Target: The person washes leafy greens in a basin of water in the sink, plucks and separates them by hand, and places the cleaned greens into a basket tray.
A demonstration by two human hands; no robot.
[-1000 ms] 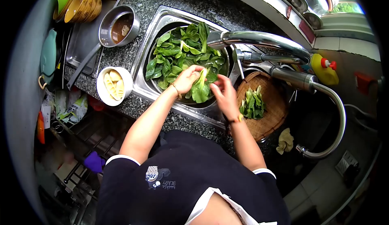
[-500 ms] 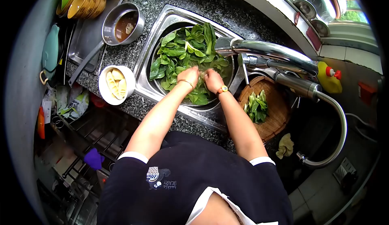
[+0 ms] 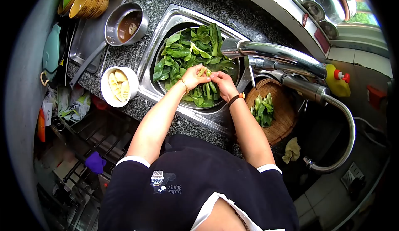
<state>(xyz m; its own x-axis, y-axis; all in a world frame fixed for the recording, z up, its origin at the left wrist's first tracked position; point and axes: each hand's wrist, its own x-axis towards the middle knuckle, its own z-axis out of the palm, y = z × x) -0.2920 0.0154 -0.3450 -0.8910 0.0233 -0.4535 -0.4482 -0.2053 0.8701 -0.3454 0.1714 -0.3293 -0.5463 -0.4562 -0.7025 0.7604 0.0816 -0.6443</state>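
Note:
Green leafy vegetables [image 3: 178, 50] fill a round metal basin of water set in the steel sink [image 3: 146, 71]. Over the near part of the basin, my left hand [image 3: 194, 78] pinches the stem end of one leafy green [image 3: 209, 90]. My right hand [image 3: 224, 84] is closed on the same stems from the other side, its fingertips close to those of my left hand. The leaves of this green hang down toward the water. Right of the sink, a few greens [image 3: 263, 109] lie in a woven basket [image 3: 286, 114].
The faucet [image 3: 278, 52] reaches over the basin's right side. Left of the sink stand a white bowl [image 3: 132, 79] with pale yellow pieces and a saucepan [image 3: 142, 28] with brown liquid. Stacked bowls [image 3: 89, 4] rest on a metal tray [image 3: 79, 48]. A yellow bottle [image 3: 337, 83] stands at right.
Both hands have risen from the water since half a second ago and now hold the green's stems above it. One second ago my right hand was open beside the green.

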